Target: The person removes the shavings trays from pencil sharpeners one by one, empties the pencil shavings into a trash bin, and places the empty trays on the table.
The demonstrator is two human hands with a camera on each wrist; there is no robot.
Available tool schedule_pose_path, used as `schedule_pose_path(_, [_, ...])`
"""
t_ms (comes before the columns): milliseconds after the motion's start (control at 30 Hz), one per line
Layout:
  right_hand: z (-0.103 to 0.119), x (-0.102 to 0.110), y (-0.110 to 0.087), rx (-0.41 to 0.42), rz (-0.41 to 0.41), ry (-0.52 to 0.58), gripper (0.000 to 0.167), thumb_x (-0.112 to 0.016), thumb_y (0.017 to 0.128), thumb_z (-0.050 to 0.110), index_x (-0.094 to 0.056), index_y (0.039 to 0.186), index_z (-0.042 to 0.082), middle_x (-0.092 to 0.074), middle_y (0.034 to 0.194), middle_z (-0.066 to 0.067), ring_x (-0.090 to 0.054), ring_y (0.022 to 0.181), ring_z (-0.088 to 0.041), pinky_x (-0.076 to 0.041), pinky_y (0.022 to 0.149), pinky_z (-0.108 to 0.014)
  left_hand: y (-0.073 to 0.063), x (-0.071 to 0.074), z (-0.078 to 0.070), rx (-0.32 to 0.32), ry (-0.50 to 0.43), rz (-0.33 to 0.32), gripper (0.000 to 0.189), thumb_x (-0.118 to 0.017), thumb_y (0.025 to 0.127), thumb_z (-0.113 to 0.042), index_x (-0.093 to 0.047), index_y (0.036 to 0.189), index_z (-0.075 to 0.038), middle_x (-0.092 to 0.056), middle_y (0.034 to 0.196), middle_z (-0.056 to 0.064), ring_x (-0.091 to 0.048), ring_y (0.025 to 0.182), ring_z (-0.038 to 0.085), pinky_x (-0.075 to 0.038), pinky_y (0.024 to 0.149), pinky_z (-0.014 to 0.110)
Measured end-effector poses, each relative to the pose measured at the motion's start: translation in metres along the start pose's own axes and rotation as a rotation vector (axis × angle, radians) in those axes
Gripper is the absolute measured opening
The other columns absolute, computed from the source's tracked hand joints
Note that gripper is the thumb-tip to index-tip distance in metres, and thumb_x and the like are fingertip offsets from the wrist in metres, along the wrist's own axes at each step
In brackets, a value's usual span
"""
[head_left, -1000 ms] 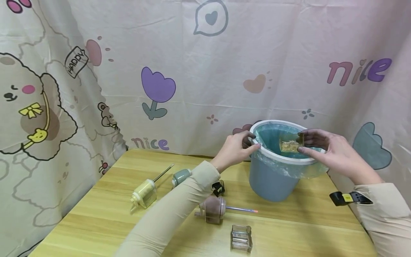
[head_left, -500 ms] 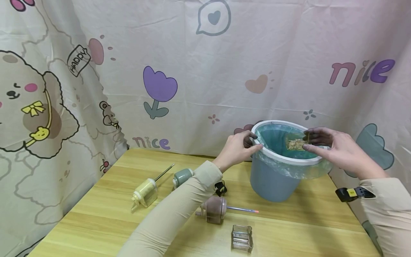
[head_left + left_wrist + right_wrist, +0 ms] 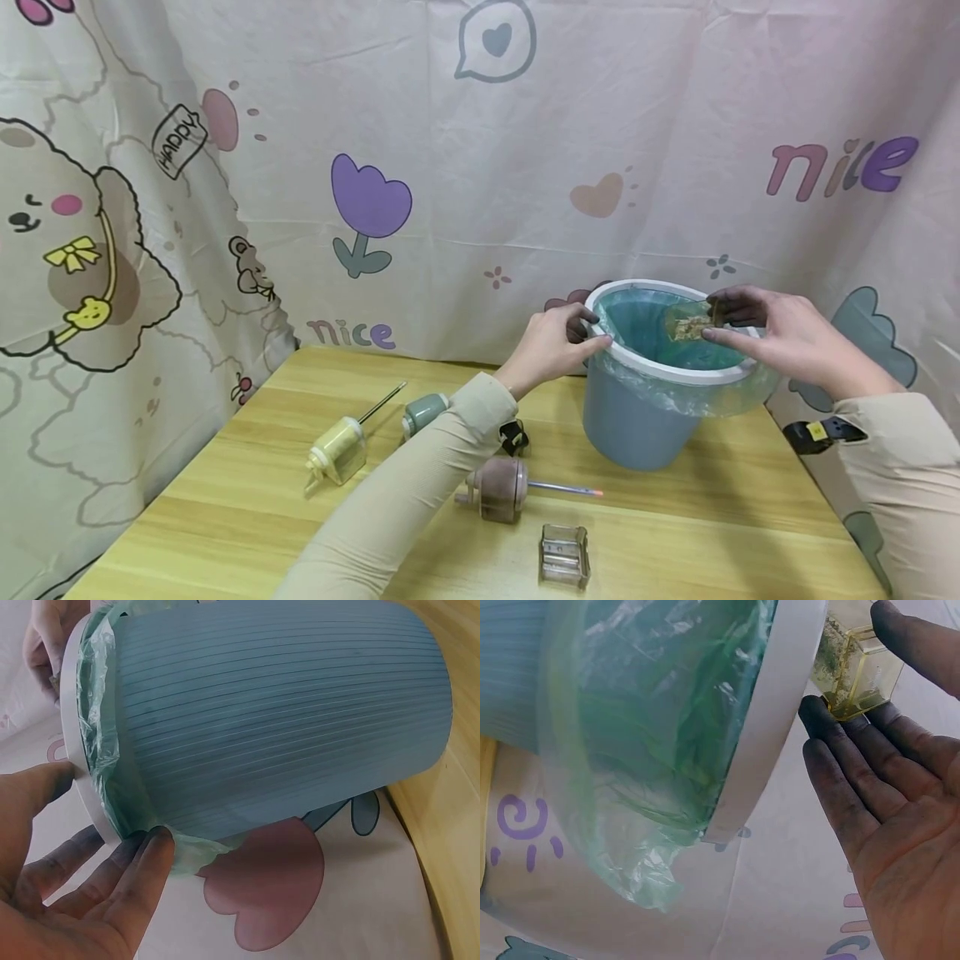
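Observation:
My left hand point(image 3: 557, 348) grips the white rim of a blue trash bin point(image 3: 637, 429), thumb on one side and fingers on the other. A green plastic liner point(image 3: 105, 720) is folded over that rim. My right hand point(image 3: 795, 337) pinches a small transparent yellowish shavings box point(image 3: 688, 323) between thumb and fingers, over the bin's mouth. Pale pencil shavings lie inside the box. In the right wrist view the box point(image 3: 862, 671) is beside the rim, and the fingertips point(image 3: 817, 712) look dark and smudged. The bin's bottom is hidden.
On the wooden table point(image 3: 225, 467) lie a yellow crank sharpener point(image 3: 339, 450) with a pencil in it, a grey-green sharpener point(image 3: 424, 413) partly behind my left sleeve, a brownish crank sharpener point(image 3: 501, 490) with a pencil, and a small clear sharpener point(image 3: 564, 557). A printed curtain point(image 3: 480, 167) hangs behind.
My right hand has shifted slightly right with the shavings box, and the box has tilted. My left hand stays on the bin's rim.

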State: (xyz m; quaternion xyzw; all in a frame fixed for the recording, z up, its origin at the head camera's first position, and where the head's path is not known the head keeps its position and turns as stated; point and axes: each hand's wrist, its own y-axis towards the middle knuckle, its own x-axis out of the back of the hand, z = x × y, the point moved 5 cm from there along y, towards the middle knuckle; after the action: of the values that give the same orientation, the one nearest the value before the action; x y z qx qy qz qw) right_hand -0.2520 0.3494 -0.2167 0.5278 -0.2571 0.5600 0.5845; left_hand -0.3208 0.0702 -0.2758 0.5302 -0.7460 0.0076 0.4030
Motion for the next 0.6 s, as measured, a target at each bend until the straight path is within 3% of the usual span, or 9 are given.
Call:
schedule_pose_path(133, [0.002, 0.003, 0.003, 0.017, -0.001, -0.028, 0.059, -0.077, 0.099, 0.038, -0.061, 0.144, 0.002, -0.074, 0.129, -0.026, -0.069, 0.121, -0.049, -0.05, 0.102, -0.071, 0.001, 0.0, -0.001, -0.001, 0.007, -0.001, 0.039, -0.08, 0.096, -0.039, -0.073, 0.125, -0.013, -0.081, 0.104, -0.001, -0.077, 0.095, 0.008, -0.058, 0.079, 0.016])
schedule_pose_path(600, [0.013, 0.004, 0.01, 0.197, -0.055, -0.137, 0.058, -0.086, 0.092, 0.021, -0.063, 0.139, -0.004, -0.073, 0.125, -0.028, -0.072, 0.113, -0.049, -0.056, 0.096, -0.07, 0.0, 0.001, 0.0, 0.014, 0.001, -0.004, 0.039, -0.081, 0.096, -0.039, -0.073, 0.125, -0.014, -0.081, 0.103, -0.001, -0.076, 0.094, 0.006, -0.059, 0.08, 0.018])
